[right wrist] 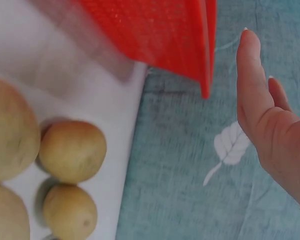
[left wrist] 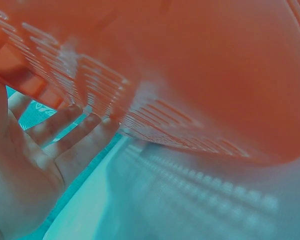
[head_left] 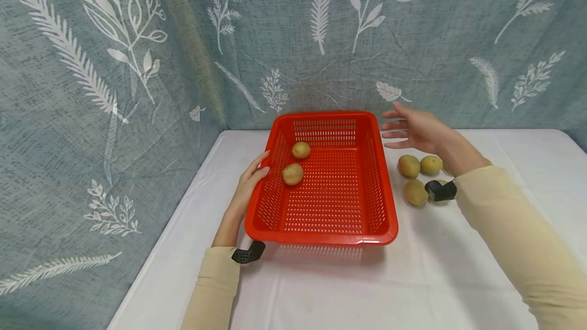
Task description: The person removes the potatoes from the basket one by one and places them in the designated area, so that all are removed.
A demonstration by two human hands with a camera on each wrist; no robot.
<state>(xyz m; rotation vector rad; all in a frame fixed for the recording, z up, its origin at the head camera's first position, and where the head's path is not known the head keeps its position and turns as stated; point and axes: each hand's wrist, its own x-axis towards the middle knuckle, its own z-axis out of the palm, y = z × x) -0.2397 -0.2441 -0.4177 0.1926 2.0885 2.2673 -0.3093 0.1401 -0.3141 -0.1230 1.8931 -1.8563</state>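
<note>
A red slotted basket [head_left: 380,228] stands on the white table with two potatoes in it, one toward the far left [head_left: 300,150] and one [head_left: 293,173] by the left wall. My left hand [head_left: 254,177] rests with straight fingers [left wrist: 65,127] against the outside of the basket's left wall [left wrist: 200,75]. My right hand [head_left: 408,129] hovers open and empty beside the basket's far right corner [right wrist: 190,40], its fingers [right wrist: 252,75] spread. Below it several loose potatoes lie on the table [head_left: 408,166] [head_left: 431,165] [head_left: 415,192], also visible in the right wrist view [right wrist: 72,150] [right wrist: 70,212].
A blue-grey leaf-print cloth [head_left: 137,90] hangs behind and to the left of the white table [head_left: 321,294]. A black wrist camera [head_left: 440,190] partly hides one more potato. The table's left edge runs close to my left forearm.
</note>
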